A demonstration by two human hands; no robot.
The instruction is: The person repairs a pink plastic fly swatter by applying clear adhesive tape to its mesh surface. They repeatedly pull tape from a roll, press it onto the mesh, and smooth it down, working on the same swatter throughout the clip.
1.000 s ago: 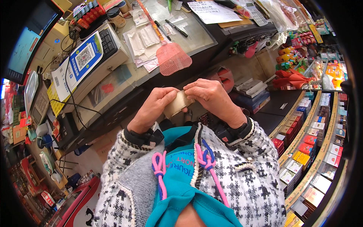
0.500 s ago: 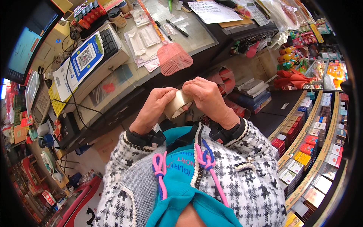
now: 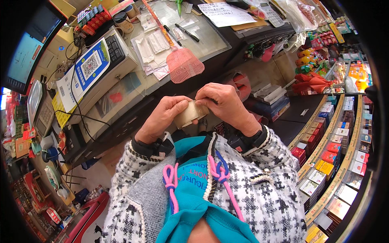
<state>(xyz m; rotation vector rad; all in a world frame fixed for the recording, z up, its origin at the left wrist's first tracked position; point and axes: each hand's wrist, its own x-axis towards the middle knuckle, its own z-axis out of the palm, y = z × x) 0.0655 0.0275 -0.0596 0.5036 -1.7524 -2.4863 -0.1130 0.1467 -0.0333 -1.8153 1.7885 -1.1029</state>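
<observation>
L grip: curled round a cream ring-shaped roll of tape, thumb on its outer face, a fingertip showing at its lower R edge.
R grip: thumb + fingertips pinched tog. on roll's upper R edge; exact bit nipped too small to tell.
Roll: betw. the two grips, off the table, in front of wearer's chest.
Black wrist straps: just behind each grip, at b/w patterned cuffs.
Pink mesh fly swatter: ahead of grips, apart from them, head over table edge.
Slim black pens: 2, past swatter head, on table.
White handwritten paper sheet: further ahead, slightly R.
Blue-and-white printed sheet w/ sq. code: ahead + L of L grip.
Dark flat monitor: far L.
Small coloured boxes: in rows, well R of R grip.
</observation>
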